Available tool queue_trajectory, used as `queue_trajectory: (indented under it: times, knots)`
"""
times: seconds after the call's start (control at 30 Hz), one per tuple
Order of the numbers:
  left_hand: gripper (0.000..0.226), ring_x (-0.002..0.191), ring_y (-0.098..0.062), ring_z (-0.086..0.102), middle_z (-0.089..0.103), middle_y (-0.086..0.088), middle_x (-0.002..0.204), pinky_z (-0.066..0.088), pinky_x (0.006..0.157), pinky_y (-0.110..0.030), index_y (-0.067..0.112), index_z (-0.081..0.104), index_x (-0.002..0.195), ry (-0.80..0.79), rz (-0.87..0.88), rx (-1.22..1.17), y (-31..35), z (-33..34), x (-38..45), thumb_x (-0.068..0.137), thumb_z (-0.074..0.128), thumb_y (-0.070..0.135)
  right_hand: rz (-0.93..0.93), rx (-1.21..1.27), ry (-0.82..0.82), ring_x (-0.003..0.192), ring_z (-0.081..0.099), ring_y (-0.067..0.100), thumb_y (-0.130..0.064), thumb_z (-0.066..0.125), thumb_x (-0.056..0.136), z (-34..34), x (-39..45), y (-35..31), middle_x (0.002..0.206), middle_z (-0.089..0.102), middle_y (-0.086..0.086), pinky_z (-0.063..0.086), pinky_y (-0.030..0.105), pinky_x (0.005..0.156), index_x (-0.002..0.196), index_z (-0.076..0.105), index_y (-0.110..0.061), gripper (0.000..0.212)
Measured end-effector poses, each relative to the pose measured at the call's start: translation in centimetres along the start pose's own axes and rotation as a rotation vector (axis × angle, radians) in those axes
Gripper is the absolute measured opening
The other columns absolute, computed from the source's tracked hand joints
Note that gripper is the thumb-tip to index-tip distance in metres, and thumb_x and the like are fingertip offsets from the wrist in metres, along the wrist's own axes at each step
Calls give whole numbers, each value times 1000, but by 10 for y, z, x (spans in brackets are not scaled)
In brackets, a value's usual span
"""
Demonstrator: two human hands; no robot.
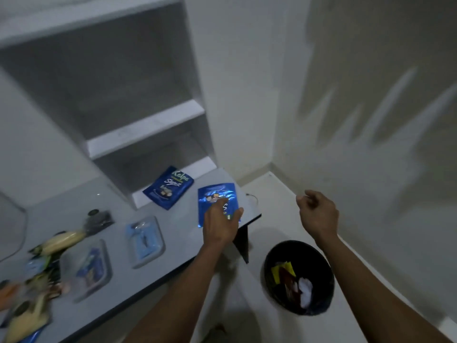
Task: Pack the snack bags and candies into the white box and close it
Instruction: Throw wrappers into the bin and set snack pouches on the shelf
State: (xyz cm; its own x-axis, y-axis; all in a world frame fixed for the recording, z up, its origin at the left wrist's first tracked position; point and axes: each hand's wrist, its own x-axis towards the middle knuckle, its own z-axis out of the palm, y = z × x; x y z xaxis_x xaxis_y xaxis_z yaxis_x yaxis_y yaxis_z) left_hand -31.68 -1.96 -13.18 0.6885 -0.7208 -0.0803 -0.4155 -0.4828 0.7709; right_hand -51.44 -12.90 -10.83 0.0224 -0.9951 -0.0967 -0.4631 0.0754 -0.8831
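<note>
Head view: left hand (220, 225) rests on shiny blue snack bag (215, 199) near right end of grey table (118, 288), fingers (217, 205) and thumb pinching its lower edge. Second blue snack bag (169, 187) just beside, apart. Right hand (319, 214) raised above floor, fingers loosely curled, holding nothing. Black bin (299, 277) below.

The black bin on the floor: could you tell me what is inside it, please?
The black bin holds yellow wrappers, something reddish-brown, and crumpled white paper. Whatever lies beneath that litter is covered.
</note>
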Motion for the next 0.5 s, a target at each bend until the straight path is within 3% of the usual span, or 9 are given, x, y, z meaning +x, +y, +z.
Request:
queue_trajectory:
  times: [0.17,0.3,0.5]
  knots:
    - [55,109,-24,63,65,-9,125,53,91,-35,11,59,129,94,-41,-11,-44,-50,18,83,72,39,-97,-6,-76,92,59,12,-28,68,91,55,3,-35,113,71,9,39,19,86,124,65,-9,39]
    - [57,116,-25,60,60,-11,133,50,94,-36,10,55,133,155,-110,-22,-79,-85,38,86,70,39,-136,-22,-136,99,66,22,-28,71,87,112,5,-46,110,71,9,47,28,91,121,65,-8,39]
    - [55,111,-24,61,59,-11,134,47,89,-35,10,52,135,166,-189,21,-122,-118,75,89,68,35,-102,-114,-202,113,63,25,-27,72,88,180,-7,-38,125,66,12,45,26,90,131,59,-7,49]
